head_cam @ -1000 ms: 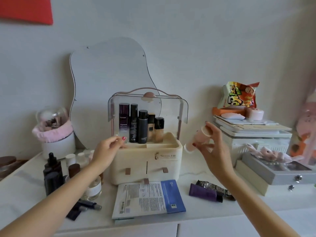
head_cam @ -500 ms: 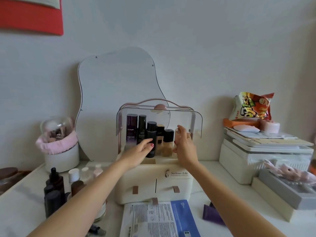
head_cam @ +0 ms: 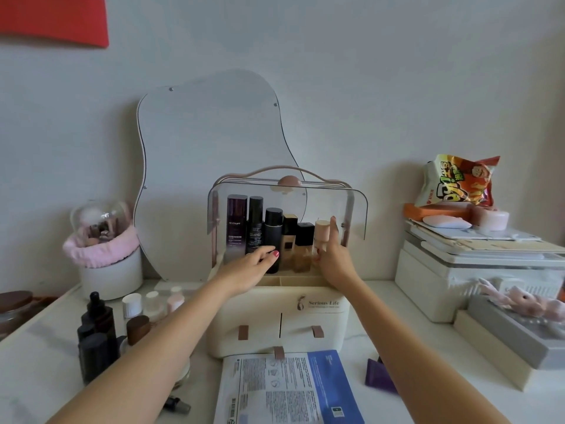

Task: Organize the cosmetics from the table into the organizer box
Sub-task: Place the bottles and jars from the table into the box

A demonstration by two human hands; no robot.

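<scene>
The cream organizer box (head_cam: 308, 316) stands mid-table with its clear lid (head_cam: 354, 209) raised. Several upright bottles (head_cam: 255, 224) fill its top tray in a row. My right hand (head_cam: 334, 257) grips a pale pink bottle (head_cam: 321, 235) at the right end of that row, standing upright in the tray. My left hand (head_cam: 253, 267) reaches into the tray's left side, fingers spread, resting against a black bottle (head_cam: 273, 237). Dark bottles and small jars (head_cam: 97, 332) wait on the table at the left. A purple tube (head_cam: 379, 376) lies at the right.
A sheet mask packet (head_cam: 290, 390) lies in front of the box. A wavy mirror (head_cam: 211, 166) leans on the wall behind. A brush holder (head_cam: 107, 255) stands at the left. Stacked white boxes (head_cam: 477, 270) with a snack bag (head_cam: 458, 182) crowd the right side.
My right hand carried the pink bottle from the right of the box into the top tray and stood it beside the row. My left hand slid further into the tray.
</scene>
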